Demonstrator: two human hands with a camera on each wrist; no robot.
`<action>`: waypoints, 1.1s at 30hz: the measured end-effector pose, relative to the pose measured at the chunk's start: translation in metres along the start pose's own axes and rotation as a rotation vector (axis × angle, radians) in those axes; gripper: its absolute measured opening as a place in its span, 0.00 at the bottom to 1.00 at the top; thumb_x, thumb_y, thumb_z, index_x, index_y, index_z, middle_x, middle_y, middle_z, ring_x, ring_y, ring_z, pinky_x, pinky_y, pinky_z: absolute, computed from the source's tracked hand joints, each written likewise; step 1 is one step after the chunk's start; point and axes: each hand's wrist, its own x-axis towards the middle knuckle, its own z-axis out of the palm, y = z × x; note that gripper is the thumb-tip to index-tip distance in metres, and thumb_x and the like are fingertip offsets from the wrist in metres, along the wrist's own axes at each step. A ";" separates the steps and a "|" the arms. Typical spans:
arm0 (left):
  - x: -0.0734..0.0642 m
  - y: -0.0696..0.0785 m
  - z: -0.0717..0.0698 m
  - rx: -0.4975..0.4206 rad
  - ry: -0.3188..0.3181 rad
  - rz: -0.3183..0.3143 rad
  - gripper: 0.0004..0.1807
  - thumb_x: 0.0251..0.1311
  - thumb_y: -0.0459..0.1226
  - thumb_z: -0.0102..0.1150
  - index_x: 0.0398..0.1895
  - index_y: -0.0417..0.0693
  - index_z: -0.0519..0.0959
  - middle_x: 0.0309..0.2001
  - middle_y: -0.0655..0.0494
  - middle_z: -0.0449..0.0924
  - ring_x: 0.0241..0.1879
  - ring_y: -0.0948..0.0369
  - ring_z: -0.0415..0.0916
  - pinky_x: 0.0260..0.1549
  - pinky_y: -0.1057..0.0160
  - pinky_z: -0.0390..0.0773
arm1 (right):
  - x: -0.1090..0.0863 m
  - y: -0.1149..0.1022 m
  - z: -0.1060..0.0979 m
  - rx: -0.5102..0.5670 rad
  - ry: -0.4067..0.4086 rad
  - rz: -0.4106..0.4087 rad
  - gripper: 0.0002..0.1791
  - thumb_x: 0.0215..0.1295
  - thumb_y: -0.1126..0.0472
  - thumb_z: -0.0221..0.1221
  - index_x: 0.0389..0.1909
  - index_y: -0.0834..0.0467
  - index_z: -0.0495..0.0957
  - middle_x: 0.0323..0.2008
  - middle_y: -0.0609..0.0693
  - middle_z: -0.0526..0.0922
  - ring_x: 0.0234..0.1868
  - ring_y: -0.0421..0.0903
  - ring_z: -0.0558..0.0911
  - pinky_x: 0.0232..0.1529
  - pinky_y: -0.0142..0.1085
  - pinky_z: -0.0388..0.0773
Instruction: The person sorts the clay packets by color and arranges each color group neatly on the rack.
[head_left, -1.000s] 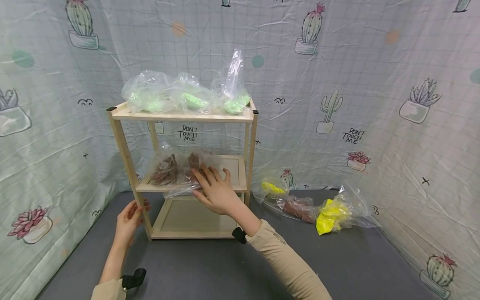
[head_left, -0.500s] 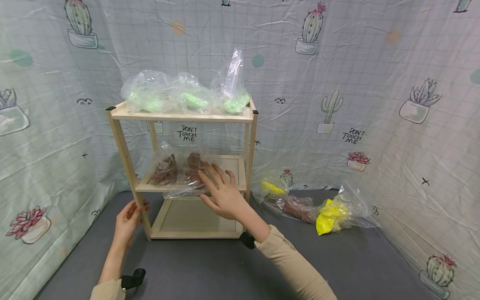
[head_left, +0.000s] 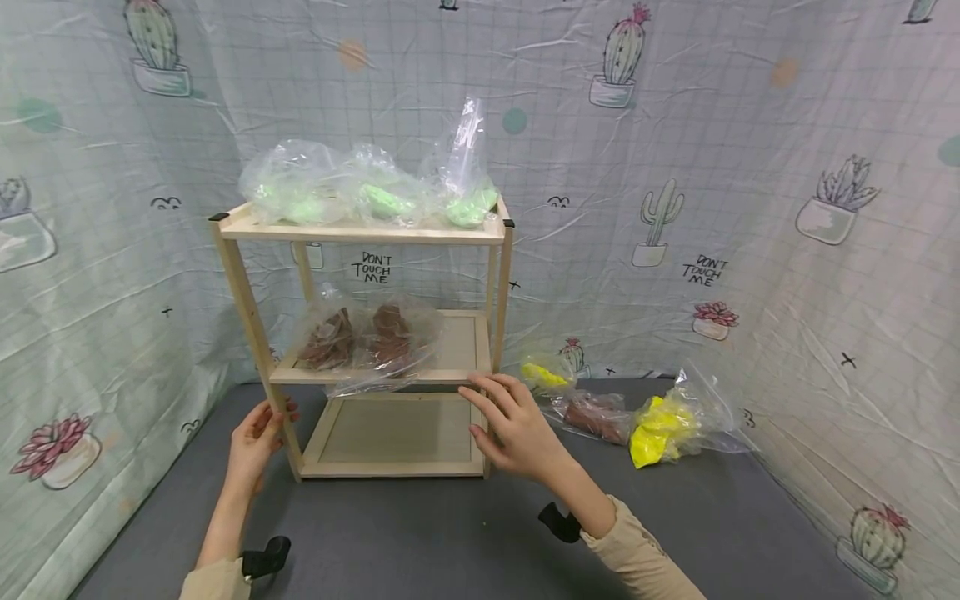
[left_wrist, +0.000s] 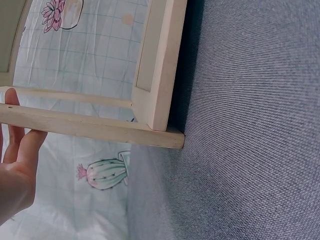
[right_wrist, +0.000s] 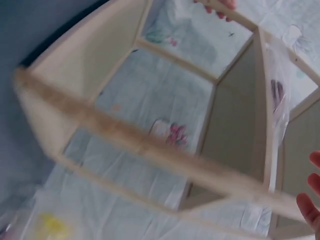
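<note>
A three-tier wooden shelf (head_left: pixel 367 237) stands on the dark grey table. My left hand (head_left: pixel 255 442) grips its front left post (head_left: pixel 247 308) low down, thumb and fingers on either side of the wood, as the left wrist view also shows. My right hand (head_left: pixel 517 429) holds nothing; its fingers are spread and loosely bent beside the front right post, overlapping it in the head view. On the middle tier lie two clear plastic bags with brown contents, a left bag (head_left: pixel 328 340) and a right bag (head_left: pixel 392 337), whose loose plastic hangs over the front edge.
Three clear bags with pale green contents, one of them a green bag (head_left: pixel 386 200), sit along the top tier. Right of the shelf lie a small yellow bag (head_left: pixel 546 375), a brown bag (head_left: pixel 596 418) and a larger yellow bag (head_left: pixel 663 429). Cactus-print cloth (head_left: pixel 585 208) hangs behind.
My right hand has let go of the right brown bag and moved right and down, off the middle tier to the front right post. The left hand has stayed on its post.
</note>
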 end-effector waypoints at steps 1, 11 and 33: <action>0.000 0.000 0.000 0.005 0.001 -0.002 0.16 0.63 0.35 0.44 0.54 0.44 0.70 0.39 0.73 0.79 0.39 0.76 0.77 0.31 0.75 0.74 | -0.006 0.002 -0.003 -0.005 -0.001 0.003 0.22 0.66 0.52 0.45 0.56 0.57 0.68 0.54 0.55 0.71 0.54 0.52 0.67 0.54 0.44 0.64; 0.000 0.002 -0.004 0.013 0.002 -0.009 0.19 0.64 0.36 0.44 0.56 0.36 0.67 0.38 0.73 0.79 0.39 0.76 0.77 0.31 0.76 0.74 | -0.071 0.027 -0.024 -0.032 -0.003 0.075 0.21 0.66 0.53 0.43 0.52 0.61 0.72 0.48 0.56 0.74 0.48 0.52 0.70 0.49 0.44 0.65; 0.000 0.000 -0.001 0.004 -0.001 -0.013 0.20 0.64 0.35 0.44 0.56 0.33 0.65 0.38 0.73 0.79 0.39 0.76 0.77 0.31 0.75 0.75 | -0.186 0.119 -0.020 -0.301 -0.485 0.467 0.37 0.47 0.51 0.65 0.58 0.62 0.65 0.60 0.62 0.64 0.59 0.59 0.65 0.46 0.62 0.59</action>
